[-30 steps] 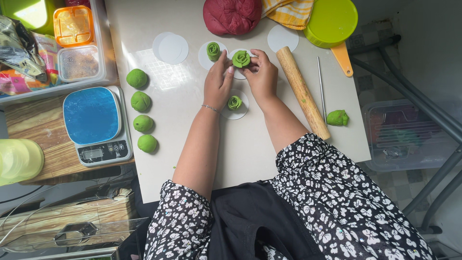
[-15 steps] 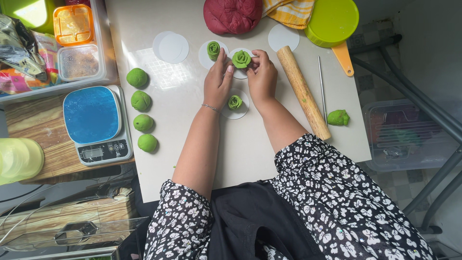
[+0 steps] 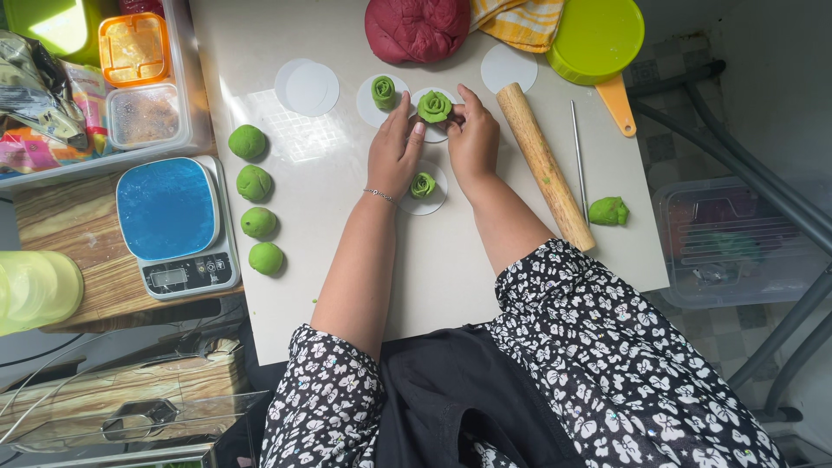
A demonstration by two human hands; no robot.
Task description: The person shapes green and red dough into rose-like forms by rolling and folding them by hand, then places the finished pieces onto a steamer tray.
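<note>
Both the left hand and the right hand pinch the green dough rose between fingertips over a white paper round near the worktop's far edge, where too hard a squeeze risks flattening its petals.

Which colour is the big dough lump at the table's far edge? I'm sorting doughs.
Dark red dough lump, clearest in the head view.

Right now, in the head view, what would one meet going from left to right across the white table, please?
Column of green dough balls → bare white paper discs → left hand → green dough rose held by both hands → right hand → wooden rolling pin → thin metal skewer → loose green dough lump.
</note>
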